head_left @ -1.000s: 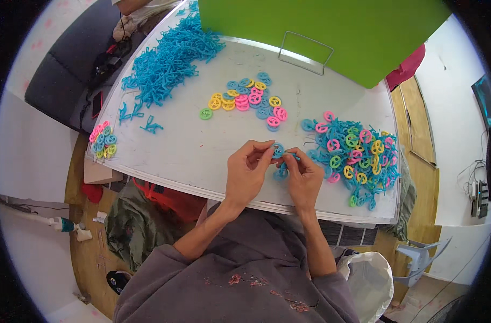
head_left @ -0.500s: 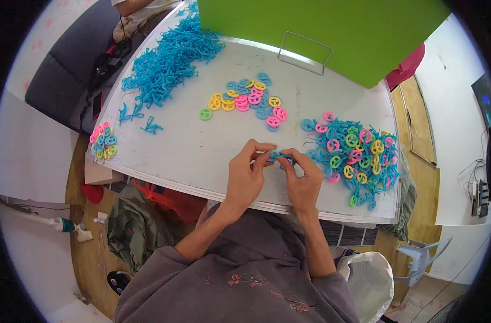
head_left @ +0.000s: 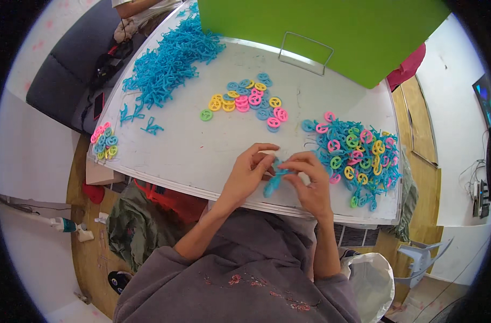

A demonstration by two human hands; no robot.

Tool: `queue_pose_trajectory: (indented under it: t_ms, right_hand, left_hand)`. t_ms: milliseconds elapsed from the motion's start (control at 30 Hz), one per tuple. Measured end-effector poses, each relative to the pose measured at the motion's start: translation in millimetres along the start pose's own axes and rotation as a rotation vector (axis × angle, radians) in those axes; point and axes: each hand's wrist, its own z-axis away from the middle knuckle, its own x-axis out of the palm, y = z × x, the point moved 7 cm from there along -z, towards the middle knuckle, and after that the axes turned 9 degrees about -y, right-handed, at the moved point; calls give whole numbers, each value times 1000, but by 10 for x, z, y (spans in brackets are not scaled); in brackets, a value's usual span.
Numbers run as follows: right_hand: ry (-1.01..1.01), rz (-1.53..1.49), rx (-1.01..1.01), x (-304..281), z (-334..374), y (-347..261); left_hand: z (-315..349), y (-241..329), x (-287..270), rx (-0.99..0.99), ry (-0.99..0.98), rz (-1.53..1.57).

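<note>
Over the near part of the white table, a blue plastic piece (head_left: 272,186) is held between both hands; motion blurs it. The fingers of my left hand (head_left: 249,173) are closed around its upper end. From the other side, my right hand (head_left: 311,184) pinches it with thumb and fingers. Its lower, rounded end hangs toward the table's near edge, and its exact shape is smeared. Beyond the hands, small plastic wheels (head_left: 254,100) in blue, yellow, pink and green lie loosely together. Nearest my right hand is a pile of blue pieces with coloured wheels (head_left: 358,153).
Blue forked pieces (head_left: 170,62) are heaped at the far left, with a few strays nearer. A small cluster of wheels (head_left: 104,142) lies at the left edge. A green panel (head_left: 321,32) stands at the back, near a wire frame (head_left: 330,59). Another person's arm (head_left: 132,7) shows top left.
The blue piece has turned, and its rounded end now points down toward me. My right hand has shifted slightly right and nearer, with its fingers reaching across the piece.
</note>
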Motion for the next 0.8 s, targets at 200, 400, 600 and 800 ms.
queue_pose_trajectory:
  t_ms: [200, 400, 600, 800]
  right_hand:
    - [589, 258, 60, -1107, 474, 69]
    - [809, 605, 549, -2099, 935, 479]
    - [814, 555, 483, -2035, 1036, 745]
    - [921, 569, 431, -1854, 1033, 411]
  left_hand:
    - [205, 196, -472, 204, 276, -383]
    - [656, 608, -1354, 346, 767, -942]
    - [885, 847, -1816, 266, 1095, -1401]
    - [861, 828, -1835, 263, 920, -1276]
